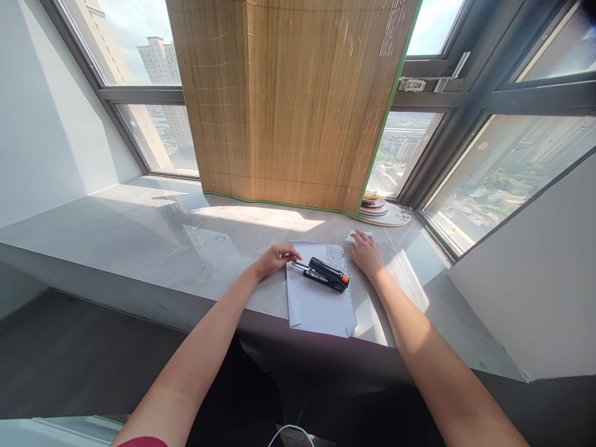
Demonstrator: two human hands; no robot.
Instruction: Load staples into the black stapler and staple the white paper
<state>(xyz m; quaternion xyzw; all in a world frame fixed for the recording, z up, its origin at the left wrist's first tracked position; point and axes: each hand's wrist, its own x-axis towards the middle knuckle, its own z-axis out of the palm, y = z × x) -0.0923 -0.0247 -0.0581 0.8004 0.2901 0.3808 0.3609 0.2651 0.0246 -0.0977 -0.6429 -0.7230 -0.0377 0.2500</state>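
On the pale worktop (139, 236), the left hand (274, 259) pinches the metal tip of one black stapler (322, 274), which lies across one white paper sheet (319, 304) overhanging the near edge. The right hand (366, 253) rests flat and empty at the sheet's far corner. One stack of plates (384, 211) sits by the window; a bamboo blind (288, 99) hangs behind.

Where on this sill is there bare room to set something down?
The widest bare stretch of the sill runs from the left hand to the left wall. A sunlit strip lies between the paper and the blind. It is crowded around the stapler, both hands, and the plates beyond the right hand.
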